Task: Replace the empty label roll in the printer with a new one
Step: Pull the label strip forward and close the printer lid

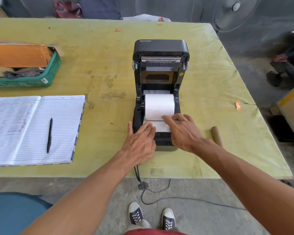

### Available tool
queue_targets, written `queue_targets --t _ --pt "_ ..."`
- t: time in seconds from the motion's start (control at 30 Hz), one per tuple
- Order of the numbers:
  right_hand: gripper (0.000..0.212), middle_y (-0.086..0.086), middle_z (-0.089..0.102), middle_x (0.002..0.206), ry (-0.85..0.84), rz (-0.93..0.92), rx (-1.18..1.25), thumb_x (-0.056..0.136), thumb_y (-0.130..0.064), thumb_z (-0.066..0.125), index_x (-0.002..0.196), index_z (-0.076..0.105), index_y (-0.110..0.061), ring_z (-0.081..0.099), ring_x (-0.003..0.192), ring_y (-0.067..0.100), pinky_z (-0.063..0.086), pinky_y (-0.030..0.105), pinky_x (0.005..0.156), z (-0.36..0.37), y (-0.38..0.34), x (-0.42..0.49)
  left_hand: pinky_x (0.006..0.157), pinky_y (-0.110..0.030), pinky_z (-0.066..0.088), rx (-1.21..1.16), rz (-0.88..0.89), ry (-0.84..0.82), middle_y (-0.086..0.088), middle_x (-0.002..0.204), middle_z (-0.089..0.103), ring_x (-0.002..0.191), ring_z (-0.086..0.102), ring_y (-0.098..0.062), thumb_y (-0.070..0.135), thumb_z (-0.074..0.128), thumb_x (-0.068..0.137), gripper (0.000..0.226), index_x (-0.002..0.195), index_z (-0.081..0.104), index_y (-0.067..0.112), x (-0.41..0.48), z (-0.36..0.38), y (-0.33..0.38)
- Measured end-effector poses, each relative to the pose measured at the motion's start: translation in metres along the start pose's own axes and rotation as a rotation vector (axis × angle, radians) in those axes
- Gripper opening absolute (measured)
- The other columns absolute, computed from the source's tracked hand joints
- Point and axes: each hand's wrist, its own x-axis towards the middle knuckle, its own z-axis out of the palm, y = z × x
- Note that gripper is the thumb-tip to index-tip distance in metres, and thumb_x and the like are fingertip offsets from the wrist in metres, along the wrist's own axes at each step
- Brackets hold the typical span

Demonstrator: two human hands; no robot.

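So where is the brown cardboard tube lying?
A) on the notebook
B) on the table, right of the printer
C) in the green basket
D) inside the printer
B: the cardboard tube lies on the table just right of the printer, outside it.

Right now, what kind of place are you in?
Probably a small packing or shipping workroom: an Xprinter label printer sits open on a cloth-covered worktable, near a handwritten ledger with a pen and a green basket holding cardboard.

Your left arm (92, 184) and right arm (244, 175) reach forward, converging. Your left grip (139, 141) lies palm down, fingers straight and together; your right grip (183, 131) lies palm down, fingers spread.
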Motion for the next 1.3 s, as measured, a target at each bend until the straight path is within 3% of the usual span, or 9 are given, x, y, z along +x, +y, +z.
queue_targets --t 0.27,0.4,0.63,0.73,0.87,1.0,1.1,1.2,1.3 --pt "0.087 0.005 0.068 0.123 -0.015 -0.026 -0.060 0.083 -0.009 0.055 0.150 0.000 -0.012 0.037 0.133 0.024 0.026 0.049 0.112 0.006 -0.004 -0.007 0.111 -0.071 0.001 -0.020 -0.029 0.005 -0.004 0.154 0.038 0.149 0.013 -0.017 0.029 0.026 0.098 0.053 0.147 0.034 0.009 0.007 -0.014 -0.006" --pt "0.081 0.003 0.067 0.128 0.013 -0.035 0.004 0.079 -0.003 0.052 0.148 0.010 -0.011 0.040 0.128 0.025 0.029 0.047 0.109 0.013 -0.002 -0.018 0.111 -0.073 0.003 0.039 -0.055 -0.052 -0.004 0.162 0.021 0.151 0.004 -0.018 0.030 0.028 0.099 0.054 0.149 0.028 0.009 0.007 -0.010 -0.002" --pt "0.070 0.002 0.070 0.115 0.052 -0.002 0.034 0.075 0.002 0.053 0.141 0.034 -0.016 0.038 0.126 0.023 0.032 0.041 0.103 0.005 0.001 -0.005 0.111 -0.073 0.001 0.060 -0.051 -0.033 -0.006 0.160 0.024 0.150 0.007 -0.018 0.032 0.027 0.098 0.058 0.150 0.026 0.006 -0.008 0.003 0.007" --pt "0.051 -0.003 0.060 0.131 -0.021 -0.044 -0.065 0.086 -0.006 0.055 0.134 0.044 -0.017 0.033 0.133 0.026 0.029 0.048 0.108 0.004 -0.006 -0.001 0.112 -0.071 0.001 0.002 -0.065 -0.034 -0.005 0.161 0.022 0.150 0.007 -0.016 0.031 0.025 0.099 0.058 0.152 0.023 0.007 -0.016 0.003 0.013" --pt "0.056 -0.008 0.044 0.148 -0.047 -0.042 -0.132 0.095 -0.016 0.053 0.148 0.034 -0.019 0.026 0.138 0.025 0.023 0.054 0.112 0.015 -0.009 -0.003 0.111 -0.069 -0.004 -0.070 -0.071 -0.076 -0.002 0.161 0.024 0.150 0.008 -0.016 0.029 0.023 0.100 0.055 0.151 0.027 0.010 -0.015 -0.006 0.008" --pt "0.050 -0.010 0.049 0.144 -0.034 -0.086 -0.107 0.094 -0.013 0.051 0.142 0.043 -0.022 0.026 0.138 0.027 0.020 0.057 0.112 0.017 -0.002 -0.006 0.116 -0.062 0.018 -0.206 -0.150 0.088 -0.001 0.147 0.050 0.142 0.032 -0.017 0.022 0.035 0.099 0.044 0.139 0.051 0.012 -0.005 -0.019 -0.008" --pt "0.047 -0.009 0.053 0.141 -0.029 -0.095 -0.094 0.093 -0.013 0.053 0.139 0.048 -0.022 0.030 0.137 0.026 0.022 0.056 0.111 0.019 0.000 -0.010 0.096 -0.043 0.046 -0.191 -0.168 0.118 -0.001 0.126 0.065 0.122 0.050 -0.020 0.009 0.043 0.096 0.034 0.122 0.063 0.012 0.006 -0.025 -0.012" --pt "0.048 -0.008 0.055 0.141 -0.027 -0.097 -0.084 0.092 -0.012 0.052 0.139 0.049 -0.022 0.032 0.136 0.025 0.023 0.057 0.112 0.018 0.000 -0.014 0.075 -0.038 0.048 -0.185 -0.218 0.044 -0.006 0.107 0.064 0.111 0.052 -0.024 -0.004 0.041 0.089 0.035 0.111 0.064 0.011 0.018 -0.029 -0.012" --pt "0.044 -0.009 0.056 0.139 -0.045 -0.092 -0.073 0.092 -0.011 0.053 0.135 0.053 -0.023 0.032 0.135 0.025 0.021 0.058 0.112 0.013 0.000 -0.015 0.087 -0.043 0.047 -0.160 -0.261 -0.014 -0.013 0.119 0.057 0.116 0.049 -0.026 -0.007 0.043 0.085 0.046 0.123 0.061 0.011 0.025 -0.030 -0.016"
